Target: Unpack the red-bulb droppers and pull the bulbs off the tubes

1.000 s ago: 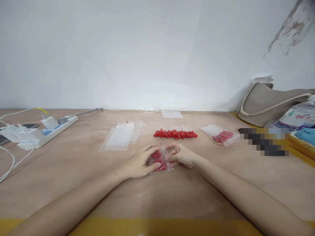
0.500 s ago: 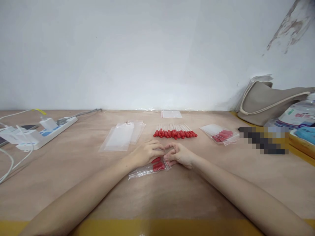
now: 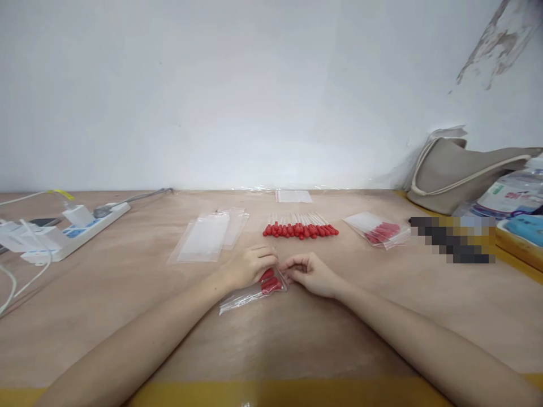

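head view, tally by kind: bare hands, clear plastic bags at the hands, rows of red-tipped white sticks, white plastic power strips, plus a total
Bare hands, left hand and right hand: 2
Clear plastic bag with red contents at the hands: 1
Row of white sticks with red tips: 1
White plastic power strip: 1
Total: 5

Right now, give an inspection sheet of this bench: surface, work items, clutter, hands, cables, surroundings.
Surface: brown tabletop, yellow near edge.
Work items: red-tipped sticks in a row; zip bag holding red tips; second bag with red tips at right; flat bags at left.
Clutter: grey pouch, bottle, pixelated dark item, right.
Hands: left hand on the zip bag, right hand at its end; grip unclear.
Cables: grey cable and white cable at the power strip, left.
Surroundings: pale wall, damaged patch upper right.
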Motion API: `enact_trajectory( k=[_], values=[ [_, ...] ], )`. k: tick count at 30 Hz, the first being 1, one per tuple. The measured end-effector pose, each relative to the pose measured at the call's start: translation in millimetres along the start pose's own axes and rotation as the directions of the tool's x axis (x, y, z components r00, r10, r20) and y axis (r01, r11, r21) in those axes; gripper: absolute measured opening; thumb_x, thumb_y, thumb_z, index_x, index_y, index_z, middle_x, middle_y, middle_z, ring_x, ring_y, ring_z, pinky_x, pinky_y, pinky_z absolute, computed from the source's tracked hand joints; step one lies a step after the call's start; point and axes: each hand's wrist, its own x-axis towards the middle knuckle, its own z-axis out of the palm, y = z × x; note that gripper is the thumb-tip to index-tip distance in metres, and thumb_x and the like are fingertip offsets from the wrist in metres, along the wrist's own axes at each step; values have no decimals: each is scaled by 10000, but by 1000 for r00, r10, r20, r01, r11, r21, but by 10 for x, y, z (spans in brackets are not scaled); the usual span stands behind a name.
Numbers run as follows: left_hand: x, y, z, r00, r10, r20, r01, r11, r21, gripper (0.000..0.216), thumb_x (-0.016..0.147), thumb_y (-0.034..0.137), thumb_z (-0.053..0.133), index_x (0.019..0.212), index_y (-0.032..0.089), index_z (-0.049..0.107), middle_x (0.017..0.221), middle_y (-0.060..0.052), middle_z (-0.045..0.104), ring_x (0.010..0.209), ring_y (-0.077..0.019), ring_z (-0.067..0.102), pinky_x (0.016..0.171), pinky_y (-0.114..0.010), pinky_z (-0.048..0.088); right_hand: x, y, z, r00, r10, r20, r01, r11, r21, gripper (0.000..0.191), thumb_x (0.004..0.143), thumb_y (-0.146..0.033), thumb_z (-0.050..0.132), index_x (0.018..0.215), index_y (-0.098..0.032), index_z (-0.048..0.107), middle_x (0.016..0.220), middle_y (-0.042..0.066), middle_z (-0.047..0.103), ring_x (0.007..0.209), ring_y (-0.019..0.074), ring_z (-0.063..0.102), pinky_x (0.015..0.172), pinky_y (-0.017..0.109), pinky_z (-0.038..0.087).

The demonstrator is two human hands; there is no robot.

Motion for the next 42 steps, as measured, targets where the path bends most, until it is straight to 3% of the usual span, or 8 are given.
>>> enact_trajectory(
  k=[8,11,18,22,28,32,36,42],
  values=[
    [-46,-55,-38,997,46,63,-45,999,-24,214,872,155,375,941,182,576,967,-59,612,959,-162,533,857,-296,414,-45,136,48,889,-453,73,404,696,-593,237,837,-232,431,949,-286,633,949,4,651,864,160,597,783,300,467],
    [-43,-86,-24,988,147,42,-147,989,2,223,883,144,361,933,184,574,1003,-44,622,1007,-150,514,903,-291,394,-35,152,12,833,-519,192,483,512,-710,262,862,-226,380,958,-277,618,980,21,640,854,153,588,742,283,454],
    [21,-9,-125,956,245,161,-281,923,262,285,924,191,295,838,205,566,1015,0,615,1050,-137,482,1051,-400,235,-9,24,-50,643,-619,451,485,-127,-865,295,867,-124,346,708,-173,590,715,38,615,685,127,508,584,264,320],
    [-9,-34,-210,957,245,158,-284,905,318,285,933,189,285,875,200,563,1019,18,621,1092,-144,467,1074,-470,147,16,25,-105,601,-587,543,490,-266,-830,252,877,-137,363,747,-168,576,754,17,618,708,117,485,592,266,295],
    [-47,-162,-228,972,230,51,-235,923,305,222,917,180,345,975,195,560,1173,-3,575,1123,-150,471,1042,-410,253,17,-24,-148,656,-555,511,544,-122,-830,160,852,-170,414,821,-175,571,959,32,625,936,156,474,739,296,321],
    [-19,-25,-230,994,50,92,-62,989,133,235,909,200,353,1028,190,556,1136,-29,592,1084,-163,503,988,-367,333,-15,-68,-159,758,-484,437,583,202,-787,123,770,-145,487,842,-187,577,908,15,633,919,162,491,781,319,326],
    [-101,151,-217,972,-190,139,204,974,-97,319,892,285,388,1194,193,432,1181,-76,539,1070,-181,509,899,-332,419,7,-16,-128,869,-444,221,452,526,-720,255,768,-77,443,927,-198,601,895,17,642,842,142,521,758,294,367],
    [-363,168,-121,964,-238,116,260,937,-233,580,839,352,482,1333,197,222,1337,-108,379,1205,-221,387,995,-404,341,122,33,-13,871,-473,134,433,608,-665,138,760,-144,548,825,-205,654,847,6,675,771,133,569,769,293,365]
  ],
)
